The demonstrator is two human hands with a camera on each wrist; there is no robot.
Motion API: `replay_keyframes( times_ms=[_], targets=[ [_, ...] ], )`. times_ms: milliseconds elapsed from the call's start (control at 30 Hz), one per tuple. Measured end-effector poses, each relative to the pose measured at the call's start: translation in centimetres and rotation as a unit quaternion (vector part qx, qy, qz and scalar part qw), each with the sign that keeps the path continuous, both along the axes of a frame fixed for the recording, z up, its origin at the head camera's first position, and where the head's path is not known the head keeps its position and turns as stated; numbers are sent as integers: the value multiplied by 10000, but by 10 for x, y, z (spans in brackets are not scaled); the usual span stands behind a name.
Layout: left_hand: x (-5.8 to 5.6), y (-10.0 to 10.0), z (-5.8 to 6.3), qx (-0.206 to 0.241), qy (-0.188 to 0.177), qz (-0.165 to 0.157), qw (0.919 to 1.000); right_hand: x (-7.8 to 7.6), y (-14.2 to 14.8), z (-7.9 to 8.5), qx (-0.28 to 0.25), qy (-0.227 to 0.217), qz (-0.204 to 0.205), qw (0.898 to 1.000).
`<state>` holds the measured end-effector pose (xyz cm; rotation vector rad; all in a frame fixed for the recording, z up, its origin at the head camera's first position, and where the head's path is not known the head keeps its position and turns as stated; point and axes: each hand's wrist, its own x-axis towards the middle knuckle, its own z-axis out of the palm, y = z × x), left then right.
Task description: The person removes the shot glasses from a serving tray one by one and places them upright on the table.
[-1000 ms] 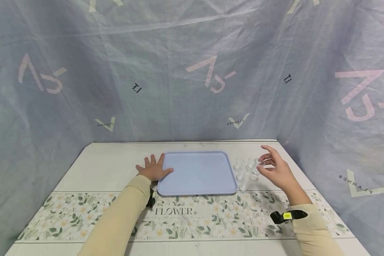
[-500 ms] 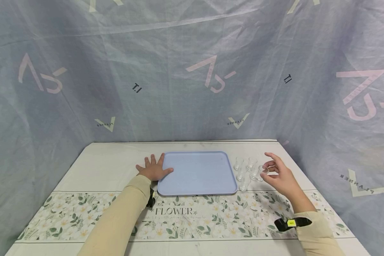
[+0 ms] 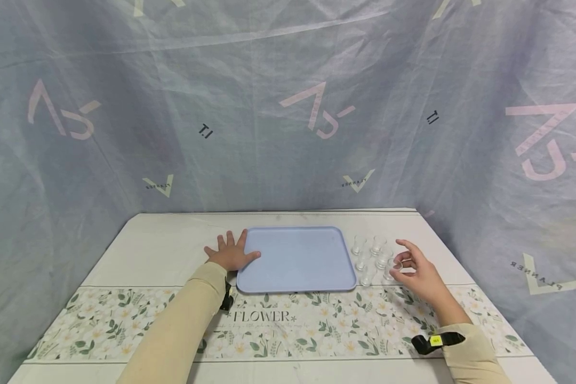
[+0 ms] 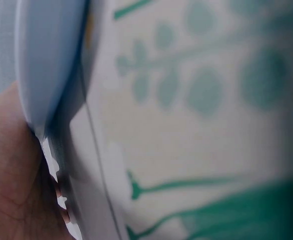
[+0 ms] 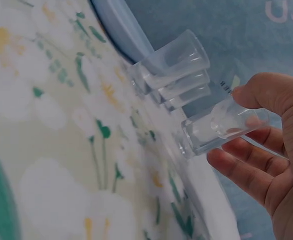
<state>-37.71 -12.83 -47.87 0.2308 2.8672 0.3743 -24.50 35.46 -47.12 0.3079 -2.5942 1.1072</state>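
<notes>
My right hand pinches a small clear shot glass near its rim, between thumb and fingers. The glass stands upright, its base right at the table surface. Several more clear shot glasses stand close by in two rows, left of the held one in the head view. A light blue tray lies flat at the middle of the table. My left hand rests with spread fingers on the tray's left edge, the thumb over the rim. In the left wrist view part of that hand shows beside the tray wall.
A white cloth with a flowered band covers the table. A grey-blue curtain hangs behind it and along both sides. The nearest shot glasses stand just off the tray's right edge.
My right hand has moved toward me and slightly right with the shot glass, bringing it to the near end of the right row. The left hand and the tray have stayed put.
</notes>
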Motion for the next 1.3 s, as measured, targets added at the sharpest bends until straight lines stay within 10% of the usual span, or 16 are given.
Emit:
replay_keyframes(
  times_ms=[1300],
  targets=[
    [-5,-3,-11,61,4,5,10000,-2,-3,-21,297,-173,-126,9993]
  ],
)
